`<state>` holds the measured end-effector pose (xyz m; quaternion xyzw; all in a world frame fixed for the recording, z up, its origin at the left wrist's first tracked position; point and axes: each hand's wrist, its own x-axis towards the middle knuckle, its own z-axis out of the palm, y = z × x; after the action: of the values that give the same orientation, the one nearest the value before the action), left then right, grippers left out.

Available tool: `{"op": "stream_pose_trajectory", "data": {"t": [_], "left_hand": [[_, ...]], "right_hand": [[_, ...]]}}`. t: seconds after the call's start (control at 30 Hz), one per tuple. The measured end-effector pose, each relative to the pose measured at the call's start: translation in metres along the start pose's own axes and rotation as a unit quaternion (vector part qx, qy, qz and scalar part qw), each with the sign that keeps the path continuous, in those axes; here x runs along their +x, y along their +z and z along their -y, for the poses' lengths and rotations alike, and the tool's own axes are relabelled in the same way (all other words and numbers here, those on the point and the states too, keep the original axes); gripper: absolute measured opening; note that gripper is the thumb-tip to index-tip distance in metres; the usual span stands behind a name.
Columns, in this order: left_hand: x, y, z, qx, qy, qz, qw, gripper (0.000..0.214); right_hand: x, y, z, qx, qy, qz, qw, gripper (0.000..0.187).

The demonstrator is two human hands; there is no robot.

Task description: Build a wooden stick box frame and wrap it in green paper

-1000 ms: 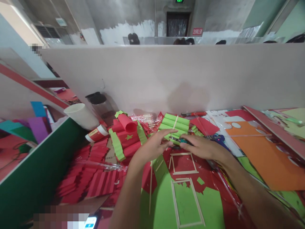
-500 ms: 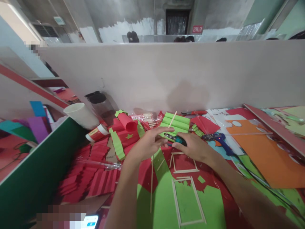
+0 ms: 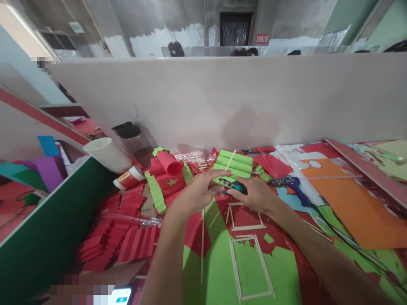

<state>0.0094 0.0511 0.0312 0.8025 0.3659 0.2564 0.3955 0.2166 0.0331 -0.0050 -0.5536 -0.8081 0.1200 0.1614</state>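
My left hand (image 3: pixel 197 191) pinches a thin wooden stick (image 3: pixel 231 159) that slants up past its fingertips. Closed around the dark teal handles of small pliers (image 3: pixel 234 185) is my right hand (image 3: pixel 259 195); the metal jaws point left, at my left fingers. Whether the jaws touch the stick cannot be made out. Below my hands, a rectangular stick frame (image 3: pixel 266 266) lies on green paper (image 3: pixel 216 275). A smaller stick frame (image 3: pixel 249 228) sits farther back on red material, and a long loose stick (image 3: pixel 202 250) lies to the left.
A blue glue gun (image 3: pixel 297 190) with a cord lies right of my hands. Rolled green paper (image 3: pixel 237 161) and a red paper piece with a star (image 3: pixel 171 182) stand behind. Left are folded red strips (image 3: pixel 136 243), a white cup (image 3: pixel 108 153) and a green divider (image 3: pixel 60 212).
Both hands stay nearly in place, with the stick and pliers still held. My right hand and the pliers have shifted very slightly left.
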Motion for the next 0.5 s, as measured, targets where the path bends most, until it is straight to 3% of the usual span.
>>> {"op": "stream_pose_trajectory", "data": {"t": [0.17, 0.27, 0.33, 0.5], "left_hand": [[-0.001, 0.000, -0.002, -0.010, 0.010, -0.014, 1.000, 0.039], [-0.003, -0.004, 0.000, -0.021, -0.023, -0.037, 0.999, 0.040], [-0.003, -0.005, 0.001, -0.025, -0.054, -0.042, 0.997, 0.041], [0.004, 0.010, 0.004, -0.090, -0.049, 0.027, 0.994, 0.037]], "right_hand": [[0.002, -0.002, -0.002, 0.030, -0.008, -0.024, 0.999, 0.053], [0.002, -0.011, -0.007, 0.067, -0.017, -0.021, 0.997, 0.047], [0.002, -0.018, -0.011, 0.139, -0.009, -0.051, 0.989, 0.042], [0.002, -0.023, -0.014, 0.391, 0.052, -0.147, 0.907, 0.035]]}}
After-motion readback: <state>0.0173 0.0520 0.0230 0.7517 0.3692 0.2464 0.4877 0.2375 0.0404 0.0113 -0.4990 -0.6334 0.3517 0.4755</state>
